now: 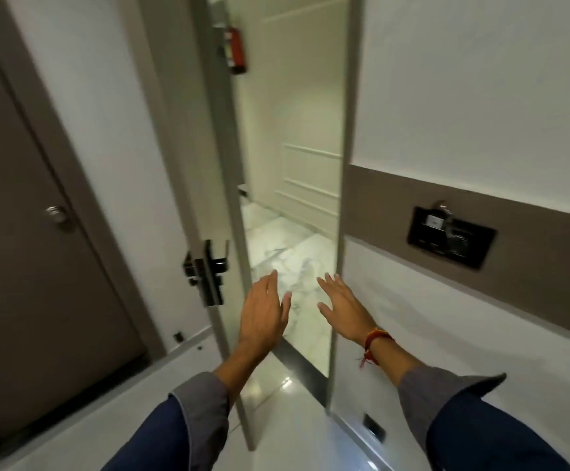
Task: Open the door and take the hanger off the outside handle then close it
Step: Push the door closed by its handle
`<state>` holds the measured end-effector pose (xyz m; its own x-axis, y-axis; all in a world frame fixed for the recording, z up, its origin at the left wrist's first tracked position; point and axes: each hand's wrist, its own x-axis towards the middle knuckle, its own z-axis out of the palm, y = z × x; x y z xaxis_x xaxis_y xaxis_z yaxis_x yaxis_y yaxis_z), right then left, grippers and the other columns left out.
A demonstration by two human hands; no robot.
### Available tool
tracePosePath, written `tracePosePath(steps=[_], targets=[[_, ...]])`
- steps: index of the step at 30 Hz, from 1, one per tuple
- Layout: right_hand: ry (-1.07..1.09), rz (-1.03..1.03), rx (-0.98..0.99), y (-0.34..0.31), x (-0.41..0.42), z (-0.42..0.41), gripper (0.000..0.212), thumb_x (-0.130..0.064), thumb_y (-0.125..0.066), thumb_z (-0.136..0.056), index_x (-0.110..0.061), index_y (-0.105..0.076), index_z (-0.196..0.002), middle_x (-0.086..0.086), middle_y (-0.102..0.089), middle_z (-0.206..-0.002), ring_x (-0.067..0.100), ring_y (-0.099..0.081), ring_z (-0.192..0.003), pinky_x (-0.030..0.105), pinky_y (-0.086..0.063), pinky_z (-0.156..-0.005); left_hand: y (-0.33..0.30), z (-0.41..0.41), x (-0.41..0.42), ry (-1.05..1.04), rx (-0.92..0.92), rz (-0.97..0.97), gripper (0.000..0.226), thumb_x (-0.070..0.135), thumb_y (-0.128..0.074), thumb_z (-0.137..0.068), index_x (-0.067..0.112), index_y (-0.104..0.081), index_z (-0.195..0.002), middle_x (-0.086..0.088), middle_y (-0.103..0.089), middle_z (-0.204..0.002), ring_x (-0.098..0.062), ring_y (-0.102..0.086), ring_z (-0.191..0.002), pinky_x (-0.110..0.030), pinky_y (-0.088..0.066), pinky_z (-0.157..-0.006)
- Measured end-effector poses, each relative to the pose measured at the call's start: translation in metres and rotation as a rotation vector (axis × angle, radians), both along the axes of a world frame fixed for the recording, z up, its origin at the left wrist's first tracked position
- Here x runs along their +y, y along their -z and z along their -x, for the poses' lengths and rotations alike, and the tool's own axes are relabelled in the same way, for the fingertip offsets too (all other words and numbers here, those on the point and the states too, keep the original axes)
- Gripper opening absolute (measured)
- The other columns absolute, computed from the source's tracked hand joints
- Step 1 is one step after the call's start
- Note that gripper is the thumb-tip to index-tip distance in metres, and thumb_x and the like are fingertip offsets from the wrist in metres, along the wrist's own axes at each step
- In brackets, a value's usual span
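red fire extinguisher (pixel 237 51) on corridor wall — black wall panel (pixel 451 236) right.

- Door (pixel 188 158) — white, with black handle (pixel 205 266)
- Floor (pixel 297 263) — white marble, grey veins
- Extinguisher (pixel 237 51) — red
- Wall band (pixel 521 253) — taupe
- Wrist thread (pixel 375 341) — red-orange
- Sleeves (pixel 501 433) — blue, grey cuffs

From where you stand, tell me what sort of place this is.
Probably a hotel room entryway. A wall panel seems to hold a key card, the open door carries a bulky lock handle, and a red fire extinguisher hangs in the marble-floored corridor outside.
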<state>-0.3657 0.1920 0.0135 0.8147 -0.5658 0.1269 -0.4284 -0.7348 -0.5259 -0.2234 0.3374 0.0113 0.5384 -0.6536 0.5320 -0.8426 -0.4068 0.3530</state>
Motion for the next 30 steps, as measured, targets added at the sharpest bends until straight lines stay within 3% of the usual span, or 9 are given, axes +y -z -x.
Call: tracePosePath(steps=[4,8,13,17,20,23,26,30], targets=[[-0.231,0.024,-0.084,-0.039,0.056,-0.098,0.067,-0.037,-0.047,-0.109,-0.021,-0.018,-0.168,-0.005,-0.009,-0.177,0.014,0.0,-0.165,0.035,-0.009,-0.135,-0.015,-0.065,0.069,-0.255,0.002,0.116,0.046,0.039,-0.049,-0.098,0.013,-0.041,-0.136,-0.006,-0.054,-0.114,-0.022,-0.051,-0.101,-0.039,-0.05,-0.084],[-0.37,0.181,-0.115,-0.066,0.102,-0.165,0.071,-0.038,-0.047,-0.108,-0.017,-0.014,-0.168,0.001,-0.005,-0.178,0.019,0.0,-0.166,0.042,-0.009,-0.135,-0.019,-0.122,0.11,-0.35,0.094,-0.027,0.047,0.033,-0.045,-0.101,0.01,-0.038,-0.142,-0.013,-0.054,-0.131,-0.03,-0.053,-0.117,-0.046,-0.049,-0.094],[-0.381,0.557,-0.121,-0.084,0.113,-0.229,0.076,-0.039,-0.043,-0.107,-0.012,-0.006,-0.168,0.006,0.003,-0.178,0.024,0.003,-0.166,0.046,-0.014,-0.135,-0.021,-0.191,0.105,-0.195,0.098,-0.281,0.054,0.026,-0.038,-0.105,0.01,-0.021,-0.154,-0.013,-0.034,-0.157,-0.03,-0.037,-0.141,-0.05,-0.035,-0.114],[-0.299,0.794,-0.236,-0.087,0.09,-0.271,0.076,-0.042,-0.041,-0.106,-0.009,-0.013,-0.168,0.008,-0.003,-0.178,0.025,-0.003,-0.166,0.048,-0.018,-0.134,-0.01,-0.23,0.066,-0.025,0.146,-0.241,0.057,0.02,-0.039,-0.103,0.013,-0.017,-0.155,-0.014,-0.031,-0.16,-0.031,-0.028,-0.148,-0.055,-0.028,-0.118],[-0.217,1.014,-0.306,-0.09,0.068,-0.297,0.075,-0.042,-0.042,-0.105,-0.008,-0.017,-0.167,0.011,-0.006,-0.177,0.025,-0.003,-0.165,0.05,-0.021,-0.132,0.016,-0.255,0.052,0.085,0.062,-0.163,0.059,0.025,-0.035,-0.105,0.011,-0.011,-0.157,-0.01,-0.022,-0.164,-0.023,-0.017,-0.152,-0.047,-0.019,-0.123],[-0.091,1.073,-0.492,-0.1,0.048,-0.316,0.081,-0.038,-0.047,-0.103,-0.007,-0.007,-0.167,0.014,-0.006,-0.176,0.023,0.01,-0.164,0.046,-0.012,-0.134,0.033,-0.274,0.04,0.186,-0.042,-0.124,0.059,0.03,-0.035,-0.102,0.006,-0.022,-0.154,-0.014,-0.035,-0.159,-0.025,-0.027,-0.149,-0.046,-0.021,-0.123],[-0.013,1.061,-0.646,-0.105,0.023,-0.32,0.092,-0.034,-0.052,-0.1,-0.009,0.007,-0.166,0.01,0.013,-0.177,0.024,0.01,-0.165,0.043,-0.004,-0.135,0.04,-0.279,0.016,0.309,-0.05,-0.051,0.058,0.035,-0.038,-0.101,0.003,-0.034,-0.149,-0.016,-0.046,-0.151,-0.028,-0.04,-0.142,-0.048,-0.031,-0.118],[0.057,1.09,-0.659,-0.111,-0.019,-0.299,0.103,-0.03,-0.059,-0.093,-0.012,0.011,-0.166,0.006,0.019,-0.175,0.027,0.011,-0.164,0.045,-0.005,-0.135,0.047,-0.271,-0.026,0.414,-0.064,-0.039,0.06,0.044,-0.044,-0.102,0.002,-0.042,-0.145,-0.014,-0.052,-0.147,-0.023,-0.048,-0.137,-0.042,-0.032,-0.12]])
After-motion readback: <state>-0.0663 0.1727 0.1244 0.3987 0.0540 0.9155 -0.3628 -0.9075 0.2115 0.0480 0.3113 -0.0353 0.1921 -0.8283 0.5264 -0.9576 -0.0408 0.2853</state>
